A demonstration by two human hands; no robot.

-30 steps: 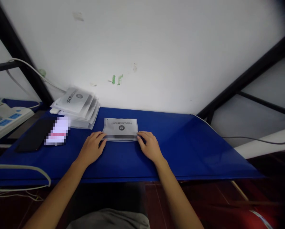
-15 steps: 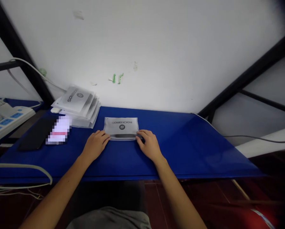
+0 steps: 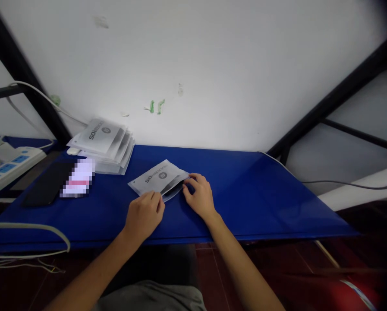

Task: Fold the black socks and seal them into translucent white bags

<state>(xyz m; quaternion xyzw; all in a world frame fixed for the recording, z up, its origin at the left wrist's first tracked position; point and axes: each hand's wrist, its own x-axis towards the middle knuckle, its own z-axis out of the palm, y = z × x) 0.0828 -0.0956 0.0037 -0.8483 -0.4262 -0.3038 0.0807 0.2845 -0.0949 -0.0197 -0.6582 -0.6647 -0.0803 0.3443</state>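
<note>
A frosted white ROCKBROS bag [image 3: 154, 176] lies turned at an angle on the blue table, its near edge gaping and something dark showing inside. My left hand [image 3: 146, 214] is closed at the bag's near corner, fingertips pinching its edge. At the right corner, my right hand [image 3: 199, 194] grips the bag between thumb and curled fingers. To the left stands a stack of similar bags [image 3: 104, 140], the top one also printed ROCKBROS.
A black phone-like slab [image 3: 46, 183] and a blurred bright screen [image 3: 78, 178] lie on the blue table [image 3: 245, 194] at left. Beyond them is a white power strip [image 3: 15, 164]. A pale cable [image 3: 28, 225] loops at the near left. Black frame bars flank the wall.
The bag has turned from square to slanted, and its near edge has opened. My left hand has moved right and nearer to me along the bag; my right hand stays at its right corner.
</note>
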